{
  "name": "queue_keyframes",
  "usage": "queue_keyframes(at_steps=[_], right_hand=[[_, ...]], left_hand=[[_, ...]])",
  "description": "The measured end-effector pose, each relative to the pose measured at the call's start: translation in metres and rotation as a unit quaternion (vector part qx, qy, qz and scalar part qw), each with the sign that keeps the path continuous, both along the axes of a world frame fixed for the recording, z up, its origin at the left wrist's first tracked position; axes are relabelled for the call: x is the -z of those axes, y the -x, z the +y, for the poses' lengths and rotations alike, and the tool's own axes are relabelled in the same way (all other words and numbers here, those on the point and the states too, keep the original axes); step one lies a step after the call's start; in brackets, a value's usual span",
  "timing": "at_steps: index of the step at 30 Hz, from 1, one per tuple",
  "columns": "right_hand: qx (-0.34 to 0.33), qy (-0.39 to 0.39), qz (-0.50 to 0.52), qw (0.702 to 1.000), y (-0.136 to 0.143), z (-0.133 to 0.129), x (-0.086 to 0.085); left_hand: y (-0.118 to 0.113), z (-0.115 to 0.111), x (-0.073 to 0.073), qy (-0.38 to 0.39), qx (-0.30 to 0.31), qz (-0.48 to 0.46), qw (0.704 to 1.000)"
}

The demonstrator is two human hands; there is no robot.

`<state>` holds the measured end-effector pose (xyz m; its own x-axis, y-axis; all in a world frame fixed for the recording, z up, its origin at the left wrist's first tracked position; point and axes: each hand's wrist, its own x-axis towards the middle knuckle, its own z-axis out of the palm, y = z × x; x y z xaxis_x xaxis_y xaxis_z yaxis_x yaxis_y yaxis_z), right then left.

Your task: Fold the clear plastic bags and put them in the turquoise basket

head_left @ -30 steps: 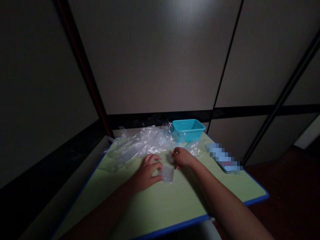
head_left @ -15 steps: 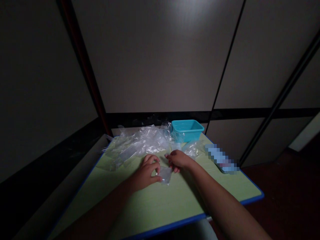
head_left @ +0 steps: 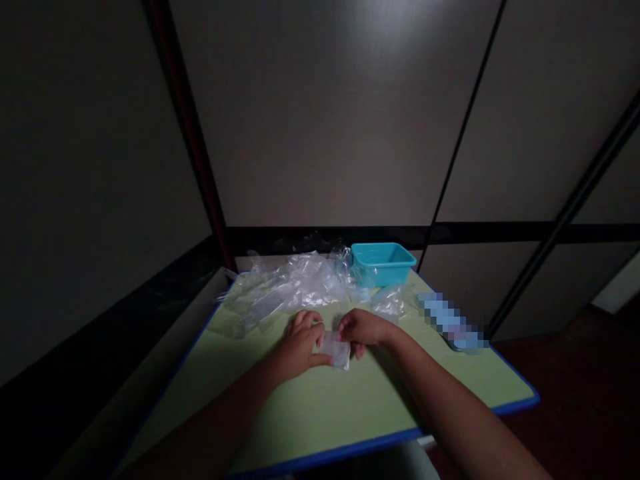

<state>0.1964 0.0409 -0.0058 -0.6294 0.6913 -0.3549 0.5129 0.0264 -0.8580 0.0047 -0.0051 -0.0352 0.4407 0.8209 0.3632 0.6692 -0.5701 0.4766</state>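
A small, flat, clear plastic bag (head_left: 336,349) lies on the table between my two hands. My left hand (head_left: 302,345) has its thumb on the bag's near side and its curled fingers at the left edge, gripping it. With fingers pinched together, my right hand (head_left: 364,329) is at the bag's upper right corner; its fingertips partly cover that corner. Just beyond my hands is a loose heap of crumpled clear plastic bags (head_left: 305,280). Another crumpled clear bag (head_left: 391,301) lies beyond my right hand.
A turquoise plastic basket (head_left: 384,273) stands at the back of the light green table (head_left: 300,420), which has a blue edge. To the right lies a flat, pixelated blue object (head_left: 453,323). Dark-trimmed cabinet panels (head_left: 330,133) rise behind the table.
My right hand has come down towards me, bringing its fingertips onto the bag's upper right corner. My left hand keeps its hold on the bag. The whole view has shifted slightly.
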Motion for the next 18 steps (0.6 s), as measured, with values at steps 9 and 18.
queue_keyframes(at_steps=[9,18], right_hand=[[-0.042,-0.083,0.094,0.991,0.001,0.001,0.010],[0.018,-0.114,0.164,0.980,0.009,0.001,0.011]], left_hand=[[-0.004,0.002,-0.006,-0.007,-0.047,-0.195,0.980],[-0.004,0.005,-0.009,0.019,-0.044,-0.263,0.963]])
